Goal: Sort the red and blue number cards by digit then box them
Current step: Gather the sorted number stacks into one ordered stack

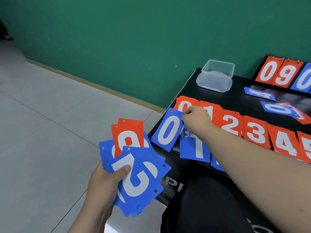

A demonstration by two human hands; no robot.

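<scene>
Blue "5" card (139, 179) in left hand (101, 182)

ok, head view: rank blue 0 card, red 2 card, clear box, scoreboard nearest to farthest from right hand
1. blue 0 card: pinched by the right hand
2. red 2 card: just right of it
3. clear box: far edge
4. scoreboard: far right corner

Your right hand (196, 117) pinches a blue 0 card (167, 132) at the black table's (235, 96) left edge, beside red cards (255, 132) in a row; your left hand (102, 184) grips a fanned stack (136, 172).
</scene>
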